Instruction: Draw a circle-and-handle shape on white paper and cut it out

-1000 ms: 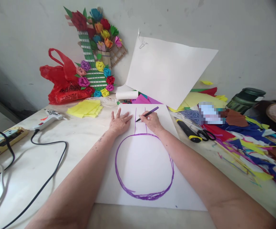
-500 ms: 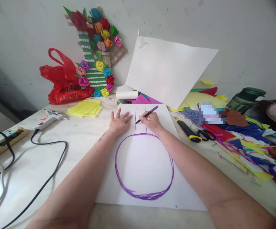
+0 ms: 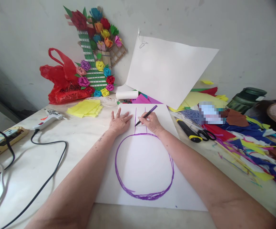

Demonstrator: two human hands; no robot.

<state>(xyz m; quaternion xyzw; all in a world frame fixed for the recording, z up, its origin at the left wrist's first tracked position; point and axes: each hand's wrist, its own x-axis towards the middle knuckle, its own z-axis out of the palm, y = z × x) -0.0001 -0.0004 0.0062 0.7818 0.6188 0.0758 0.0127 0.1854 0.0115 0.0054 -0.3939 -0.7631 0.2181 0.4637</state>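
A large white sheet of paper (image 3: 142, 165) lies on the table in front of me. It bears a purple circle outline, thickest at the bottom, with two thin upright purple lines rising from its top. My right hand (image 3: 151, 122) is closed around a purple marker (image 3: 149, 113). The marker's black tip rests on the left upright line, a little above the circle. Flat on the sheet's upper left edge, my left hand (image 3: 120, 122) lies with its fingers spread.
On the left are a glue gun (image 3: 48, 121), a power strip (image 3: 6, 143), cords and yellow paper (image 3: 85, 108). Behind stand a flower-decorated guitar shape (image 3: 95, 73), a red bag (image 3: 63, 82) and a propped white sheet (image 3: 168, 70). Right: cutter (image 3: 187, 130), scissors (image 3: 206, 135), colourful scraps (image 3: 254, 146).
The marker's tip has slid slightly down along the left upright line, with my right hand moving a little toward me. My left hand has stayed in place.
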